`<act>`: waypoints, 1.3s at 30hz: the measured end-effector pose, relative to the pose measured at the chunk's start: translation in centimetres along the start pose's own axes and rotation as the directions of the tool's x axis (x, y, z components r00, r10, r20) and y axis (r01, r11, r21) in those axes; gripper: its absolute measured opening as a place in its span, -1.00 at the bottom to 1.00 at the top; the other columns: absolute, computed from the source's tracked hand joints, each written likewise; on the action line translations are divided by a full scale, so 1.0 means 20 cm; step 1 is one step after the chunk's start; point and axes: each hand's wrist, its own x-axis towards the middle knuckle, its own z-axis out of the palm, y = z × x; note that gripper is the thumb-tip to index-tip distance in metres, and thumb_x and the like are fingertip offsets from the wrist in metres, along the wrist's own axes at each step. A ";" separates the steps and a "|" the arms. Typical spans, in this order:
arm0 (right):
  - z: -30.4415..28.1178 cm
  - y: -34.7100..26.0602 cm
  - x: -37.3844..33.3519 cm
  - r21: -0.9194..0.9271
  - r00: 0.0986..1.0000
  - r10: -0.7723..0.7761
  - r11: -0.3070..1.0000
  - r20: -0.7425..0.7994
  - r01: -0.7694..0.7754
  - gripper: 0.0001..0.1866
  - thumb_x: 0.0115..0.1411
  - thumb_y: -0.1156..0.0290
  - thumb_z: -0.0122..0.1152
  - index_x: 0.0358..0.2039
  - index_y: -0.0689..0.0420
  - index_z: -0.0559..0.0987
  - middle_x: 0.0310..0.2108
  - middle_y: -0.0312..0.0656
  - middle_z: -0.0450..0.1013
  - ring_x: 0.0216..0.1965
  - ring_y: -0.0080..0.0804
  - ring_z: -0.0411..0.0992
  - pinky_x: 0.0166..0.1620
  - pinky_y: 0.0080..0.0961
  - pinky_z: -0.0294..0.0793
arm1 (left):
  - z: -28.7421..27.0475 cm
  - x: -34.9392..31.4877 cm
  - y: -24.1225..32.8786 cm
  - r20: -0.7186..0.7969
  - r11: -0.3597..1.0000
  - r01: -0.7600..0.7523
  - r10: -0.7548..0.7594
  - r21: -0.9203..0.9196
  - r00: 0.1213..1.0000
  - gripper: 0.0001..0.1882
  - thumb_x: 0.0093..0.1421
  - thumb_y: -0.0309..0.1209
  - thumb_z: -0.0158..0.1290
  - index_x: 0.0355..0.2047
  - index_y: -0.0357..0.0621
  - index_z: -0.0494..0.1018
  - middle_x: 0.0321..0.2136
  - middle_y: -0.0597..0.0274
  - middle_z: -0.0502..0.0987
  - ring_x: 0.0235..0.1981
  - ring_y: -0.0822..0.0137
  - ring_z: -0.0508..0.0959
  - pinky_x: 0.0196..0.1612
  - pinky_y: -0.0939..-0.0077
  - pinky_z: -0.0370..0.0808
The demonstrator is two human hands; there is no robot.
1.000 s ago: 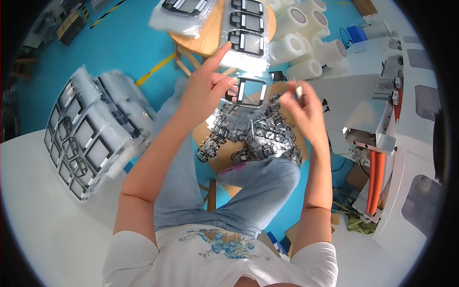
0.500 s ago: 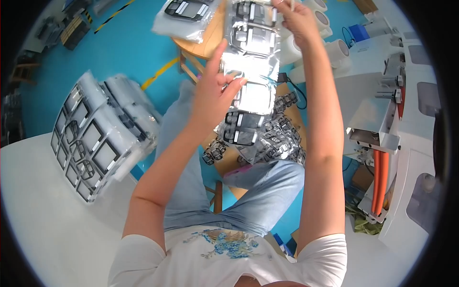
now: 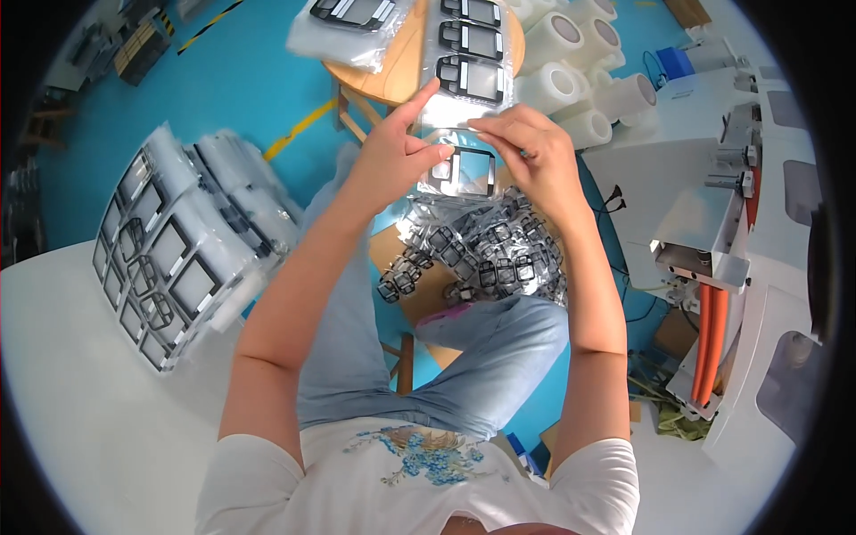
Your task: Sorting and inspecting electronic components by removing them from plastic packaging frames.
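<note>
Over the front of a round wooden stool, both hands are on glossy clear film printed with black frames. My left hand (image 3: 385,168) has its thumb on a see-through film piece (image 3: 477,169) bearing a black frame, with the index finger stretched along the film's left edge. My right hand (image 3: 533,160) pinches the film's upper right edge between thumb and fingertips. Just beyond, a film strip (image 3: 470,67) with several black frames lies on the stool (image 3: 399,71). Glare hides where the strip and the piece meet. Below hangs a heap of similar framed film pieces (image 3: 499,250).
A stack of film sheets with black frames (image 3: 169,259) rests on the white table (image 3: 80,383) at left. Another stack (image 3: 352,27) sits on the stool. Clear film rolls (image 3: 557,85) stand at far right, beside a white machine (image 3: 704,205) with orange hoses (image 3: 707,339).
My right hand has come down from the strip's far end to beside my left hand. The long strip now lies further away on the stool, exposing more of the heap below.
</note>
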 end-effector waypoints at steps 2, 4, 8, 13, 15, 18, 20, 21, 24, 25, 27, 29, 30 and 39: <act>0.03 0.02 0.01 -0.009 0.999 -0.025 1.000 -0.023 0.024 -0.78 0.03 0.55 0.30 -0.28 0.05 0.69 -0.46 -0.23 0.46 -0.43 -0.27 0.48 -0.39 -0.38 0.45 | 0.02 0.01 0.01 0.014 1.000 0.017 -0.017 -0.025 1.000 -0.13 0.20 -0.49 0.17 0.44 0.02 -0.03 -0.61 0.46 0.53 -0.61 0.70 0.31 -0.50 0.74 0.24; 0.07 0.01 0.05 -0.156 0.979 -0.205 0.966 0.011 0.204 -0.68 -0.10 0.61 0.25 -0.27 0.06 0.68 -0.49 -0.23 0.43 -0.41 -0.25 0.48 -0.38 -0.34 0.46 | 0.03 0.01 0.01 0.019 0.998 0.035 -0.034 -0.051 0.999 -0.13 0.20 -0.50 0.17 0.44 0.02 -0.04 -0.60 0.45 0.54 -0.61 0.71 0.31 -0.49 0.75 0.24; -0.05 -0.09 0.01 -0.490 0.990 -0.074 0.863 0.124 0.125 -0.76 -0.16 0.56 0.20 -0.39 0.10 0.63 -0.47 -0.21 0.46 -0.32 -0.20 0.51 -0.30 -0.30 0.44 | -0.01 0.01 0.00 -0.017 0.998 0.052 -0.052 -0.025 0.998 -0.12 0.20 -0.51 0.16 0.44 -0.04 -0.06 -0.56 0.41 0.58 -0.56 0.71 0.35 -0.46 0.75 0.28; -0.22 -0.03 -0.28 -0.102 0.895 0.444 0.889 -0.043 -0.446 -0.80 0.19 0.42 0.24 -0.20 0.20 0.55 -0.40 -0.21 0.52 -0.37 -0.37 0.50 -0.34 -0.39 0.43 | 0.05 -0.06 0.07 -0.028 0.998 -0.046 0.047 0.036 0.998 -0.17 0.20 -0.49 0.16 0.41 -0.11 0.01 -0.54 0.35 0.60 -0.49 0.66 0.42 -0.29 0.71 0.36; -0.15 -0.12 -0.31 0.486 0.785 0.586 0.636 0.203 -0.600 -0.69 0.14 0.37 0.41 -0.15 0.21 0.56 -0.44 -0.38 0.46 -0.40 -0.70 0.35 -0.36 -0.64 0.35 | 0.06 -0.10 0.07 -0.048 0.998 -0.066 0.065 -0.025 0.997 -0.19 0.20 -0.48 0.16 0.40 -0.12 0.04 -0.58 0.38 0.57 -0.48 0.65 0.41 -0.24 0.71 0.36; -0.18 -0.13 -0.29 0.417 0.887 0.419 0.784 0.193 -0.461 -0.84 0.09 0.47 0.44 -0.37 0.23 0.62 -0.45 -0.39 0.52 -0.41 -0.69 0.40 -0.34 -0.68 0.38 | 0.08 -0.12 0.03 0.072 0.923 -0.069 0.104 -0.379 0.992 -0.27 0.22 -0.44 0.17 0.36 -0.14 0.12 -0.32 0.21 0.65 -0.27 0.56 0.55 -0.14 0.62 0.46; -0.22 -0.16 -0.11 0.602 0.862 0.502 0.669 0.067 -0.436 -0.90 0.10 0.50 0.42 -0.39 0.19 0.64 -0.49 -0.35 0.54 -0.43 -0.65 0.43 -0.33 -0.63 0.42 | 0.04 -0.14 -0.13 0.296 0.986 -0.019 0.068 -0.166 0.953 -0.36 0.24 -0.43 0.16 0.29 -0.19 0.20 -0.14 0.13 0.63 -0.11 0.47 0.58 -0.09 0.55 0.51; -0.24 -0.13 -0.02 0.625 0.874 0.482 0.698 -0.050 -0.349 -0.86 0.13 0.41 0.40 -0.36 0.18 0.64 -0.50 -0.37 0.53 -0.48 -0.68 0.40 -0.39 -0.69 0.36 | 0.05 -0.16 -0.16 0.283 1.000 0.012 -0.007 -0.017 0.959 -0.38 0.24 -0.43 0.16 0.27 -0.19 0.22 -0.16 0.13 0.63 -0.10 0.45 0.58 -0.07 0.53 0.51; -0.24 0.13 0.30 0.621 0.824 0.535 0.714 -0.188 -0.322 -0.71 0.15 0.14 0.35 -0.33 0.12 0.64 -0.52 -0.48 0.42 -0.54 -0.75 0.24 -0.47 -0.70 0.17 | 0.09 -0.17 -0.18 0.025 0.987 -0.064 0.068 -0.149 0.997 -0.38 0.25 -0.48 0.14 0.28 -0.13 0.20 -0.32 0.23 0.63 -0.29 0.50 0.59 -0.20 0.61 0.51; -0.23 0.27 0.37 0.618 0.836 0.531 0.706 -0.140 -0.345 -0.69 0.18 0.18 0.35 -0.28 0.18 0.62 -0.52 -0.50 0.37 -0.54 -0.76 0.18 -0.48 -0.71 0.11 | 0.14 -0.16 -0.10 -0.099 0.963 -0.138 0.117 -0.233 0.988 -0.38 0.26 -0.49 0.13 0.30 -0.12 0.17 -0.38 0.28 0.62 -0.37 0.53 0.58 -0.26 0.64 0.51; -0.18 0.57 0.50 0.609 0.838 0.545 0.675 -0.032 -0.416 -0.63 0.21 0.16 0.33 -0.19 0.25 0.60 -0.53 -0.50 0.30 -0.54 -0.76 0.12 -0.49 -0.70 0.07 | 0.18 -0.09 -0.06 -0.223 0.973 -0.217 0.196 -0.075 0.955 -0.28 0.23 -0.50 0.14 0.36 -0.06 0.08 -0.52 0.36 0.54 -0.53 0.60 0.43 -0.40 0.70 0.41; -0.09 0.55 0.51 0.332 0.867 0.483 0.843 -0.121 -0.423 -0.60 0.22 0.15 0.31 -0.17 0.26 0.60 -0.54 -0.50 0.28 -0.54 -0.73 0.14 -0.48 -0.69 0.11 | 0.15 -0.03 -0.08 -0.271 0.969 -0.198 0.233 0.148 0.934 -0.23 0.21 -0.49 0.14 0.38 -0.06 0.05 -0.59 0.36 0.50 -0.59 0.58 0.33 -0.45 0.68 0.34; -0.07 0.51 0.48 0.261 0.855 0.472 0.871 -0.216 -0.416 -0.57 0.22 0.11 0.30 -0.12 0.23 0.60 -0.54 -0.50 0.27 -0.53 -0.71 0.17 -0.46 -0.68 0.15 | 0.15 -0.02 -0.08 -0.246 0.974 -0.165 0.200 0.158 0.948 -0.24 0.22 -0.49 0.13 0.38 -0.04 0.07 -0.57 0.34 0.52 -0.59 0.58 0.36 -0.45 0.65 0.35; -0.08 0.05 -0.03 0.029 0.987 0.132 0.991 -0.096 -0.130 -0.81 0.15 0.56 0.27 -0.19 0.16 0.67 -0.42 -0.16 0.46 -0.43 -0.32 0.45 -0.31 -0.52 0.43 | 0.06 0.00 -0.06 -0.123 0.992 -0.064 0.078 0.107 0.989 -0.22 0.25 -0.55 0.08 0.42 -0.02 0.00 -0.52 0.28 0.61 -0.46 0.62 0.53 -0.34 0.71 0.41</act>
